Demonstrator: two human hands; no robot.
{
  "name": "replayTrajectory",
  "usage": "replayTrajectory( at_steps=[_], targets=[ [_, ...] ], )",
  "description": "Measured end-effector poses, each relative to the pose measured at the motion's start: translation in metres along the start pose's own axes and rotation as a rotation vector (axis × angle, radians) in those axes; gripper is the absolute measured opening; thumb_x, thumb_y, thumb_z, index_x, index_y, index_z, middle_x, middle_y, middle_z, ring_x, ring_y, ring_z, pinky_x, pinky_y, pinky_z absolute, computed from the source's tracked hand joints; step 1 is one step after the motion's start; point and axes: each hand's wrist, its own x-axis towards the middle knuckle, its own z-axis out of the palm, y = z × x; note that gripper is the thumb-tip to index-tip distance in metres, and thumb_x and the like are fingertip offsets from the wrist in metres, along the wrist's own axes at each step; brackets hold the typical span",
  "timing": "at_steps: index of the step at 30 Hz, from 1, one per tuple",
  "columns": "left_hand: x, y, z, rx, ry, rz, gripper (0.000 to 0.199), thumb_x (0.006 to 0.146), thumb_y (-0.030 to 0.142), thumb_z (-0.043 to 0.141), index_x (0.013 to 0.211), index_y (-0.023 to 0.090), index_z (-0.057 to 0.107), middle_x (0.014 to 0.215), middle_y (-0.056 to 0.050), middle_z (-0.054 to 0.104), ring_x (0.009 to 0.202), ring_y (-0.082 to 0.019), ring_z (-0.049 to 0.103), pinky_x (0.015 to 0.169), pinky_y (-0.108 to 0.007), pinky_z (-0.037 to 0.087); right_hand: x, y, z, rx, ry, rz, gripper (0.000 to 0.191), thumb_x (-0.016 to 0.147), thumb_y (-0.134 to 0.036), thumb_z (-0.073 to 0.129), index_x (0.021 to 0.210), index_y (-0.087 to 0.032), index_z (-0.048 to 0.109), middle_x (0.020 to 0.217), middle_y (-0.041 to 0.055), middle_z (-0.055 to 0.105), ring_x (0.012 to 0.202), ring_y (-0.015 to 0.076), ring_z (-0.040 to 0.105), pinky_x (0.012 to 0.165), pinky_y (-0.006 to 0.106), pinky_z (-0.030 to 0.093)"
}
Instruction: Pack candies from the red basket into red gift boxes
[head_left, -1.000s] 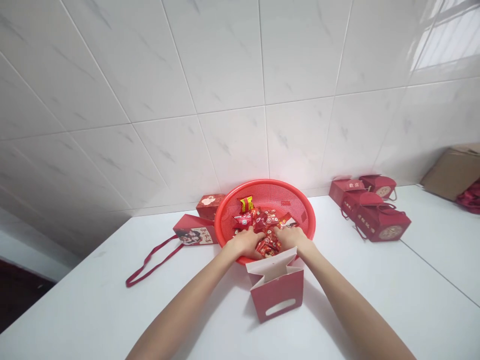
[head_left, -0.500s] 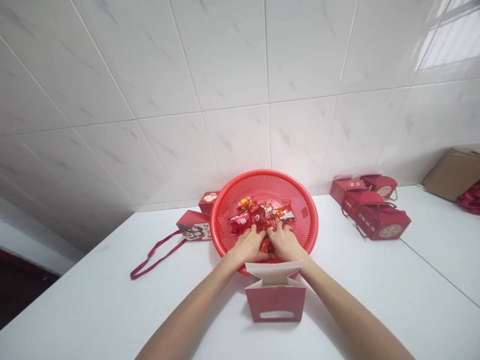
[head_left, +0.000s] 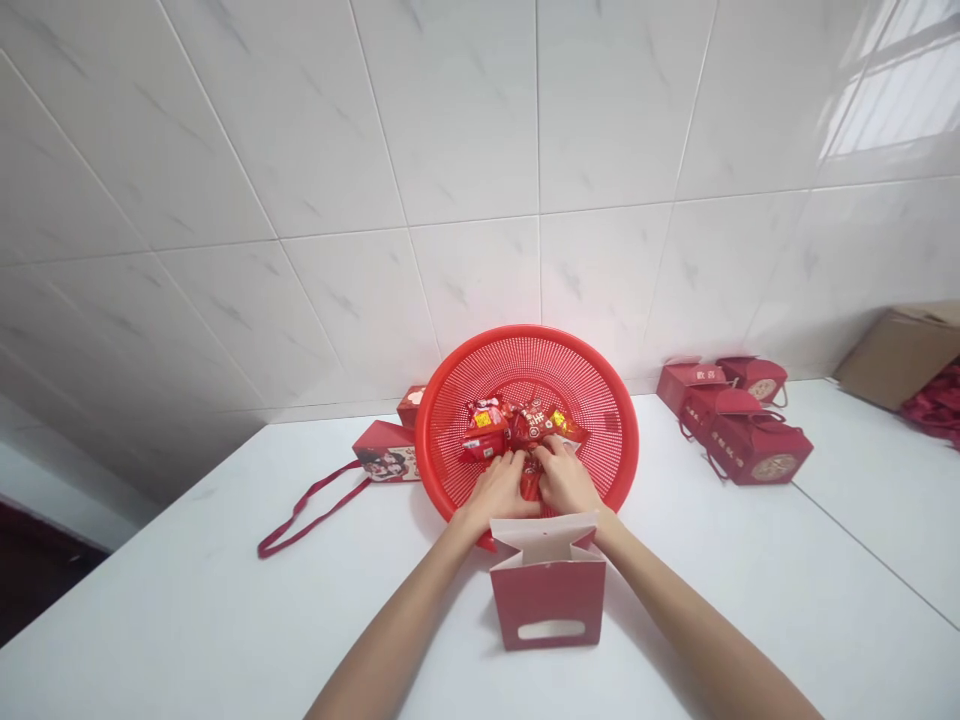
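A round red plastic basket (head_left: 631, 430) holds several shiny red wrapped sweets (head_left: 486, 432) with yellow and white print. Both my hands reach over its near rim into the sweets. My left hand (head_left: 501, 488) has its fingers curled down on them. Beside it, my right hand (head_left: 566, 482) is bent around sweets too, its fingertips partly hidden. Red wrapping shows between the two hands. Below them, between my forearms, an open-topped red paper box (head_left: 547, 595) stands upright on the white table, with a white oval cut-out low on its front.
A red gift box (head_left: 386, 455) with a ribbon handle (head_left: 307, 515) lies left of the basket, another small box (head_left: 411, 405) behind it. Several closed red boxes (head_left: 757, 445) stand to the right. A cardboard carton (head_left: 892, 355) is at far right; a tiled wall rises behind.
The basket now tips up more at its far side, and the sweets in it have shifted and turned. My hands stay among them, drawn slightly closer together.
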Motion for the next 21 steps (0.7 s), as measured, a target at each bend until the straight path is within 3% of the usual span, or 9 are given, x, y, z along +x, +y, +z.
replayTrajectory(
  at_steps=[6, 9, 16, 18, 21],
  targets=[
    [0.007, -0.007, 0.006, -0.400, 0.083, 0.059, 0.073, 0.074, 0.035, 0.073, 0.139, 0.021, 0.043, 0.118, -0.010, 0.068, 0.110, -0.031, 0.065, 0.089, -0.038, 0.051, 0.007, 0.017, 0.007, 0.309, 0.191, -0.064, 0.038, 0.079, -0.001, 0.050, 0.111, -0.015, 0.064, 0.131, 0.0137, 0.057, 0.121, 0.0232, 0.057, 0.104, 0.035, 0.045],
    [0.013, -0.011, 0.012, -0.552, 0.126, 0.064, 0.068, 0.077, 0.032, 0.071, 0.139, 0.020, 0.046, 0.104, -0.005, 0.071, 0.096, -0.026, 0.068, 0.084, -0.036, 0.053, 0.010, 0.021, 0.008, 0.438, 0.248, -0.073, 0.035, 0.079, -0.004, 0.053, 0.110, -0.016, 0.064, 0.124, 0.0124, 0.061, 0.116, 0.0226, 0.060, 0.103, 0.036, 0.047],
    [0.026, -0.018, 0.021, -0.739, 0.236, 0.057, 0.033, 0.077, 0.024, 0.071, 0.109, 0.015, 0.068, 0.109, -0.007, 0.074, 0.099, -0.021, 0.068, 0.090, -0.031, 0.052, 0.016, 0.028, 0.008, 0.822, 0.321, -0.014, 0.025, 0.086, -0.027, 0.057, 0.109, -0.016, 0.061, 0.116, 0.0122, 0.067, 0.098, 0.0210, 0.067, 0.086, 0.034, 0.054],
    [0.028, -0.018, 0.022, -0.783, 0.228, -0.003, 0.027, 0.079, 0.031, 0.070, 0.100, 0.014, 0.072, 0.095, -0.006, 0.075, 0.084, -0.021, 0.069, 0.080, -0.031, 0.054, 0.017, 0.030, 0.009, 0.897, 0.359, -0.005, 0.025, 0.087, -0.033, 0.056, 0.105, -0.016, 0.061, 0.111, 0.0123, 0.068, 0.098, 0.0219, 0.068, 0.086, 0.034, 0.054],
    [0.028, -0.015, 0.020, -0.955, 0.228, -0.056, 0.039, 0.071, 0.047, 0.076, 0.091, 0.013, 0.075, 0.070, -0.003, 0.070, 0.059, -0.017, 0.062, 0.061, -0.029, 0.051, 0.020, 0.034, 0.011, 0.959, 0.442, 0.003, 0.022, 0.086, -0.036, 0.056, 0.096, -0.018, 0.063, 0.101, 0.0107, 0.070, 0.094, 0.0228, 0.068, 0.086, 0.037, 0.054]
  ],
)
